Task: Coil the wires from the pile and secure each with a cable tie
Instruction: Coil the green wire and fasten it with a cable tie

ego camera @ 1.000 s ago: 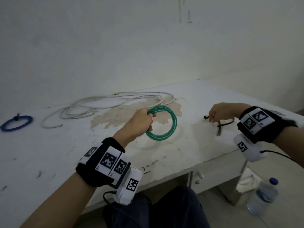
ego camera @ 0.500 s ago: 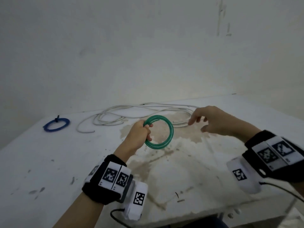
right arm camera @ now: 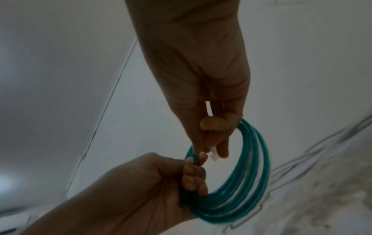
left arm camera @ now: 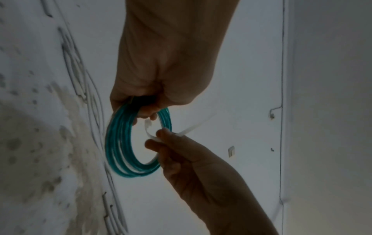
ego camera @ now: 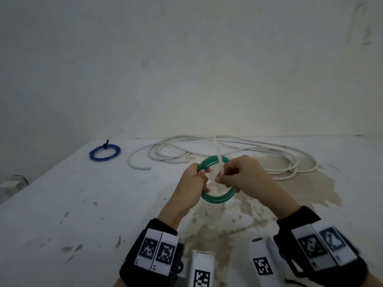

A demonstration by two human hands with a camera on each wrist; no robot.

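Right hand (ego camera: 244,175) had crossed to the green coil (ego camera: 219,198), pinching a white tie (left arm camera: 189,129); left hand (ego camera: 193,183) gripped the coil's left side above the bench (ego camera: 83,204).

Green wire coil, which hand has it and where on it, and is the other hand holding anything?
The left hand grips the green wire coil by its left side. The right hand pinches a white cable tie near its middle, by the coil's right side.
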